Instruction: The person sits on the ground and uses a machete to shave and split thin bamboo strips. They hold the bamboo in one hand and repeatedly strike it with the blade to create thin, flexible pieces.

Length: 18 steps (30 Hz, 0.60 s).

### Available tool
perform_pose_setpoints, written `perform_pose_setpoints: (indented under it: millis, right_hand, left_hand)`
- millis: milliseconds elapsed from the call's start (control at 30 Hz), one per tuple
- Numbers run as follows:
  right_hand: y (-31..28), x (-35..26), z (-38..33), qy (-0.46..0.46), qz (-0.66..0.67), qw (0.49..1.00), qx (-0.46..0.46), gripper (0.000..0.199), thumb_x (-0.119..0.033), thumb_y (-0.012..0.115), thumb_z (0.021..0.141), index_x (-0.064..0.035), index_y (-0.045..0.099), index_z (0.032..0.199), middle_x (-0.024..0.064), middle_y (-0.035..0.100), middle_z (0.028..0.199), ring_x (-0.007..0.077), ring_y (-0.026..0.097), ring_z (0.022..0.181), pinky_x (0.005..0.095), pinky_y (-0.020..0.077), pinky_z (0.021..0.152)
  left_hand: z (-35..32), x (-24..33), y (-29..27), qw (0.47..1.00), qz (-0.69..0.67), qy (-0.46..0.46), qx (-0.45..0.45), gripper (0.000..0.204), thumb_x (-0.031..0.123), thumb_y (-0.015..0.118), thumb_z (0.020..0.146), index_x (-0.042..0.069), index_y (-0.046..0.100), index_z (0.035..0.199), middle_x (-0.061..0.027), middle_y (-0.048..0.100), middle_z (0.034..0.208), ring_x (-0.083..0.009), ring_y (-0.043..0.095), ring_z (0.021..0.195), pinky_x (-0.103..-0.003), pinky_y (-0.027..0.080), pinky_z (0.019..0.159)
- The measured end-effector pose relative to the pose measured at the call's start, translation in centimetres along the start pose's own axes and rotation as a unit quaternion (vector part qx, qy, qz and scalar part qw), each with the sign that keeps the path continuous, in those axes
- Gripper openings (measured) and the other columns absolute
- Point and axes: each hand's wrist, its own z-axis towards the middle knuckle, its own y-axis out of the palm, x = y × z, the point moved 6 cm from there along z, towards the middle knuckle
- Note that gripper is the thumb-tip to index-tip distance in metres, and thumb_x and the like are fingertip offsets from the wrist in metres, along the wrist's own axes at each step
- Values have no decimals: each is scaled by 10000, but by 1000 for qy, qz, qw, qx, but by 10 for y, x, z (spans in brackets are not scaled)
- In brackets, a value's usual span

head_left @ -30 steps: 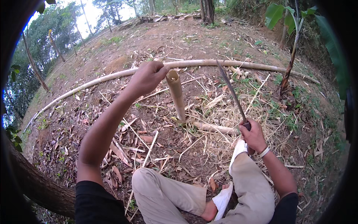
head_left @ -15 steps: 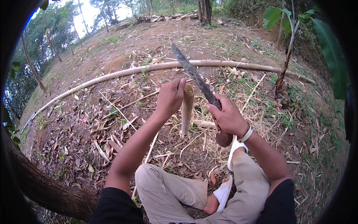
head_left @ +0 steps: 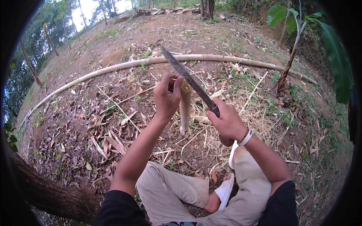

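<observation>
My right hand (head_left: 228,120) grips a machete (head_left: 188,80) by its dark handle. The long blade slants up and left, passing across the top end of an upright length of bamboo (head_left: 185,109). That pale, tube-like piece stands with its lower end at the ground. Close against its upper left side is my left hand (head_left: 167,98), fingers curled in and thumb beside the bamboo's rim and the blade. Whether anything sits within those curled fingers is hidden.
A long bamboo pole (head_left: 124,66) lies across the ground beyond my hands. Pale fibrous shavings (head_left: 260,118) and dry leaves (head_left: 113,145) cover the soil. A young banana plant (head_left: 290,67) grows at right; a thick trunk (head_left: 49,196) slants in at lower left. My bent legs (head_left: 173,184) are in front.
The machete has shifted left and slightly down, its blade now over the bamboo's top. My left hand has moved a little left and its fingers have curled differently beside the rim.
</observation>
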Motion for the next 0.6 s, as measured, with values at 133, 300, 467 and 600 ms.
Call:
perform_pose_setpoints:
  millis: [133,300,467,600]
  right_hand:
    - [-4,-14,-2,14,13,1000,10,164,-163,586,865,-11,546,910,147,586,620,296,597,558,399,454,560]
    - [2,-15,1,-8,17,1000,-9,174,-160,565,870,1,517,918,199,584,624,371,621,597,446,465,576]
    - [5,2,3,74,105,990,-63,178,-184,588,865,-8,562,879,114,567,606,244,597,540,361,456,547]
    - [-37,-48,2,-68,145,977,139,123,-134,560,924,-16,531,943,30,526,614,94,508,476,267,407,458]
  left_hand:
    - [0,6,-8,999,18,33,-18,84,71,667,886,22,608,851,-85,635,711,-147,609,580,-298,460,511]
    - [-2,13,-8,997,25,69,-26,55,45,661,875,12,621,859,-91,644,747,-170,635,601,-291,494,538]
    - [-5,15,-7,995,28,94,-23,46,34,664,864,11,625,858,-87,640,746,-180,628,590,-295,489,534]
    - [-4,16,-10,993,38,109,-25,37,37,671,864,16,641,870,-81,652,755,-163,640,609,-291,498,542]
